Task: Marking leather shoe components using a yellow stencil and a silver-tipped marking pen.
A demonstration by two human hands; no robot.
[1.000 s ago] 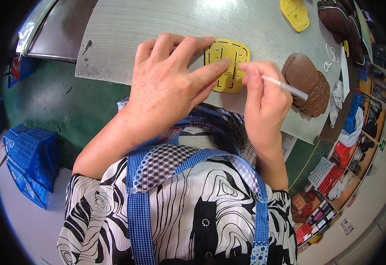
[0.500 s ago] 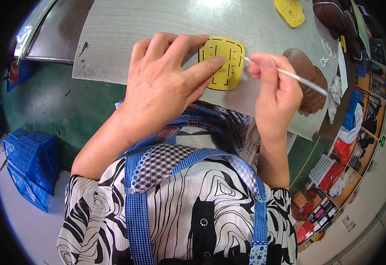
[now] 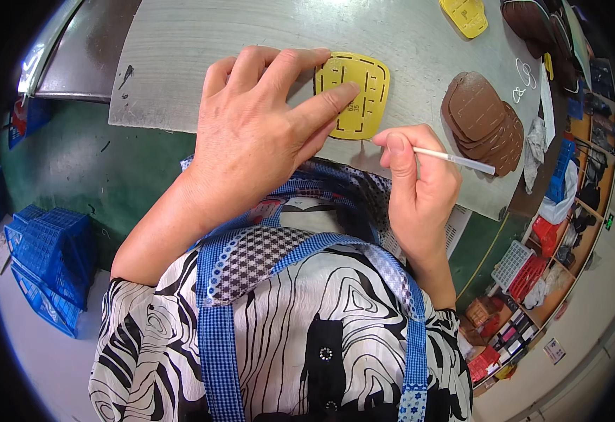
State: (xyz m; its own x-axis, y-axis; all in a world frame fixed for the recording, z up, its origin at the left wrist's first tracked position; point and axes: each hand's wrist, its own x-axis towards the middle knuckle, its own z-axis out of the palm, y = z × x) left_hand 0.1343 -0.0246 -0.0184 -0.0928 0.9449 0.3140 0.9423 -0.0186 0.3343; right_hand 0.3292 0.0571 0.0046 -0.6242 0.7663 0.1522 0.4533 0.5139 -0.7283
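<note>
A yellow slotted template (image 3: pixel 372 84) with rounded corners lies on the grey work table. My left hand (image 3: pixel 258 119) rests over its left side, fingers spread, index finger pressing near the template's middle. Another fingertip touches its upper left corner. Pinched in my right hand (image 3: pixel 423 172) is a slim white pen (image 3: pixel 455 159), its clear end sticking out to the right. The pen's tip end is at the template's lower right edge; exact contact is hard to make out. Whatever lies under the template is hidden apart from a dark rim.
Fanned brown pieces (image 3: pixel 479 112) with slits lie right of my right hand. A second yellow template (image 3: pixel 465 17) is farther off, near stacked dark brown pieces (image 3: pixel 532 24). White cord loops (image 3: pixel 524 77) and a crumpled cloth (image 3: pixel 534 151) lie by the right edge. Blue crates (image 3: pixel 50 260) stand lower left.
My right hand has moved down and slightly left with the pen, from the template's right edge to its lower right corner. My left hand and the template have shifted slightly.
</note>
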